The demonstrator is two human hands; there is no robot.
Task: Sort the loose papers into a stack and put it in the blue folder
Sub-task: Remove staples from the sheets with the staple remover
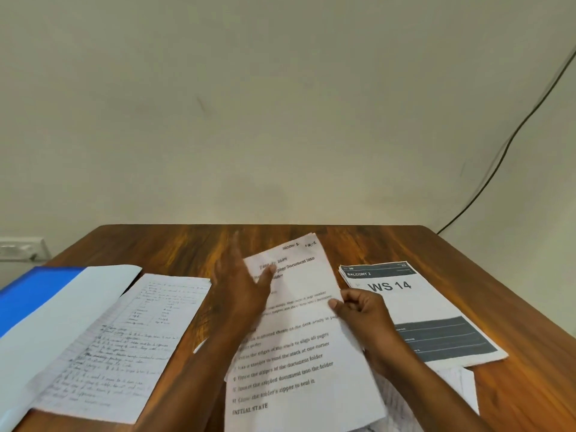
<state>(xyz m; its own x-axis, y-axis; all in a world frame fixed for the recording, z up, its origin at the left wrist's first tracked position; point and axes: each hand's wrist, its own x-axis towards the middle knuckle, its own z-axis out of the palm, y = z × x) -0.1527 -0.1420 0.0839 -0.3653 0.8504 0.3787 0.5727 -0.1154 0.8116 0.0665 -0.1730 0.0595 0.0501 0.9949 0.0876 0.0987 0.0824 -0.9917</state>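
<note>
while the right hand (363, 319) has its thumb and fingers pinched shut on the right edge of the printed sheet (296, 338), the left hand (241, 288) is spread flat and open with nothing gripped, palm over the sheet's upper left part, fingers pointing away from the body. can't tell if it's actually pressing down, it's a bit blurry. both forearms angle in from the bottom. just right of the pinching fingers is the ws 14 sheet (414, 310), lying on more paper. left of the open hand sits a handwritten page (124, 335), and past that the blue folder (34, 294), lying open on the wooden table (498, 291).
</note>
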